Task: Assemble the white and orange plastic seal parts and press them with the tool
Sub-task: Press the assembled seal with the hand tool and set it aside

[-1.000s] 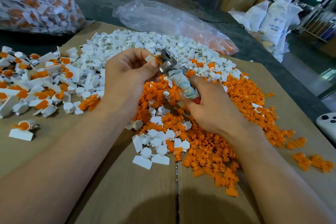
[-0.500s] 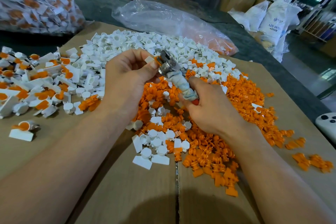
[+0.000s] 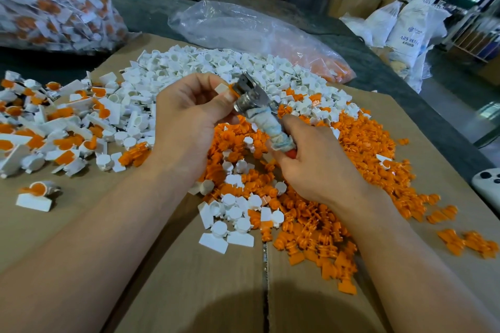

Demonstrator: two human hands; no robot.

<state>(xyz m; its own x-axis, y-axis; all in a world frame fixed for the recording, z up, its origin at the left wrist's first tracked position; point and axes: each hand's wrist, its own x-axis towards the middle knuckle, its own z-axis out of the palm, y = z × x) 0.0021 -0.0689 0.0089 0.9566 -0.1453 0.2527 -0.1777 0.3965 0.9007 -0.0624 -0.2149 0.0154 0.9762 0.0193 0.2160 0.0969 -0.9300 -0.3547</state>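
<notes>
Centrally, I see the left hand (image 3: 189, 116) with thumb and forefinger pinched on a white seal part (image 3: 222, 88). An orange sliver shows at the part's edge, and it is held against the metal head of the tool (image 3: 253, 104). The right hand (image 3: 316, 162) has its fingers curled round the tool's cloth-wrapped handle; an orange tip shows below the wrapping. Both hands are raised over a cardboard sheet (image 3: 189, 278). Beneath them lies a heap of loose orange parts (image 3: 351, 170); behind it, a heap of white parts (image 3: 211, 62); at far left, assembled seals (image 3: 54, 130). A clear plastic bag (image 3: 243, 27) lies beyond the cardboard.
</notes>
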